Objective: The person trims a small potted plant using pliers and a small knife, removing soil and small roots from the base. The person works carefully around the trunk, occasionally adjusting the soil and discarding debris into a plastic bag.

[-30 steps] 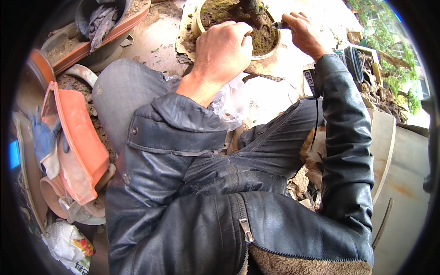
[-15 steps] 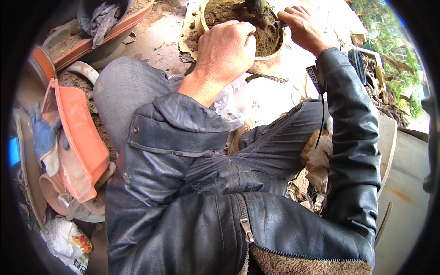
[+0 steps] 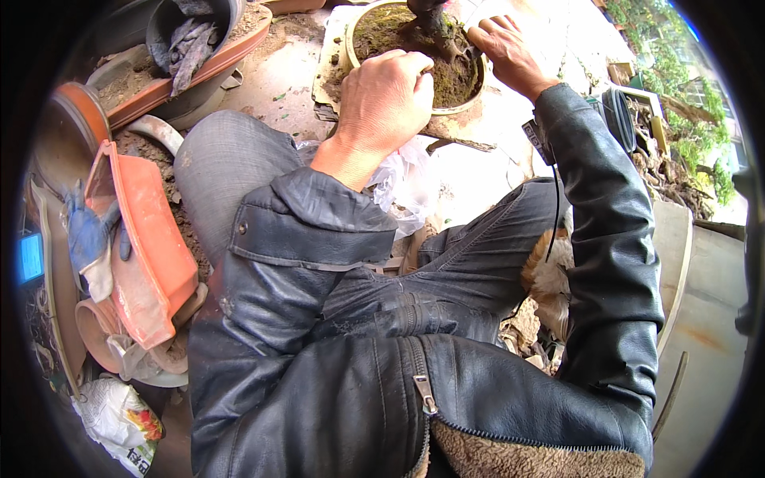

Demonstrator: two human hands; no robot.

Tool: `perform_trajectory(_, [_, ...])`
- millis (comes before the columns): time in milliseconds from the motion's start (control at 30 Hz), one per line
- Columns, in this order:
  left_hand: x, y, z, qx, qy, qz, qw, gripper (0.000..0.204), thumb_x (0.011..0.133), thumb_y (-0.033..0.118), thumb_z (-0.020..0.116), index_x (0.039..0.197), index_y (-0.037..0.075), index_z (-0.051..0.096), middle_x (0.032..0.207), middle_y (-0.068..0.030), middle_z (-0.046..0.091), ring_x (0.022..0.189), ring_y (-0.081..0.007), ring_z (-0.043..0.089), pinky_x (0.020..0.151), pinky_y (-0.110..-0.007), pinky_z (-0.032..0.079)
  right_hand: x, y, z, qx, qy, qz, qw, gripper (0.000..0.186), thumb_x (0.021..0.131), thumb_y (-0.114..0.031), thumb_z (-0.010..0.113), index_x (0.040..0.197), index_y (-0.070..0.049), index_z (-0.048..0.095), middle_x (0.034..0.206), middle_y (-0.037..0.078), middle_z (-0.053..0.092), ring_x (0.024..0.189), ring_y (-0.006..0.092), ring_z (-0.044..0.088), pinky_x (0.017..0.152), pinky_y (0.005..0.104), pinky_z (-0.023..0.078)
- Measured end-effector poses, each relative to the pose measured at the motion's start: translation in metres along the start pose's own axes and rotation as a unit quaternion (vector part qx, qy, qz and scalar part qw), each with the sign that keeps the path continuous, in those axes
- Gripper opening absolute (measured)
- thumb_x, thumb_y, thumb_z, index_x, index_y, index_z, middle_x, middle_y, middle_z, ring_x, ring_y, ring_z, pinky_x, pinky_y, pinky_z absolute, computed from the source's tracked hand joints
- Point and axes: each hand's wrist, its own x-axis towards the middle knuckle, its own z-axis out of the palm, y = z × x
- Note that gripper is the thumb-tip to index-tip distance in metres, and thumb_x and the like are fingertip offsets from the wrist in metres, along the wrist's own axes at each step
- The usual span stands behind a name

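A shallow round pale pot [image 3: 453,108] sits at the top middle, filled with dark mossy soil [image 3: 378,30]. From the soil rises a thick brown tree trunk [image 3: 431,25], its top cut off by the view's edge. My left hand [image 3: 386,102] is closed with its back up, over the pot's near left rim; its curled fingers hide whatever they hold. Beside the trunk's right side, my right hand [image 3: 511,52] is closed on a small metal tool, mostly covered by the fingers, with only a bit showing near the trunk base.
Clear plastic bag [image 3: 408,185] lies between my legs. At left are an orange planter [image 3: 153,239], a blue-and-white glove [image 3: 88,239], a dark bucket [image 3: 163,32] with grey gloves, and a printed white bag [image 3: 115,418]. A brown-and-white furry animal [image 3: 550,275] is by my right leg.
The whole view has shifted slightly, moving the pot a little left and down. The right hand's tool shows less than before. Both hands stay closed at the pot.
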Motion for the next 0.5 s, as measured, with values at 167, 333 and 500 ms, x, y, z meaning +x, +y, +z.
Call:
perform_trajectory(167, [0.001,0.002,-0.002,-0.005,-0.015,-0.005,1.000,0.021,0.095,0.015,0.070,0.110,0.005,0.080,0.094,-0.0155,0.078,0.085,-0.0337,0.077,0.079,-0.043,0.062,0.002,0.009,0.001,0.012,-0.009,-0.015,1.000,0.034,0.088,0.014,0.063,0.113,-0.008,0.063,0.103,0.010,0.061,0.111,0.0327,0.059,0.102,0.0442,0.046])
perform_trajectory(333, [0.002,0.005,-0.004,-0.027,-0.034,-0.024,0.999,0.023,0.098,0.017,0.065,0.111,0.005,0.079,0.105,-0.0186,0.078,0.096,-0.0406,0.077,0.086,-0.050,0.062,0.003,0.013,0.005,0.023,0.018,-0.043,0.999,0.032,0.089,0.010,0.065,0.115,-0.008,0.063,0.103,0.011,0.060,0.109,0.0327,0.059,0.100,0.0440,0.047])
perform_trajectory(500, [0.001,0.004,-0.003,-0.009,-0.009,-0.005,1.000,0.020,0.095,0.015,0.070,0.110,0.005,0.080,0.094,-0.0158,0.078,0.085,-0.0344,0.077,0.078,-0.044,0.062,0.005,0.013,0.004,0.004,0.012,-0.050,0.999,0.029,0.088,0.008,0.066,0.112,-0.007,0.061,0.104,0.012,0.060,0.109,0.0333,0.059,0.098,0.0437,0.046])
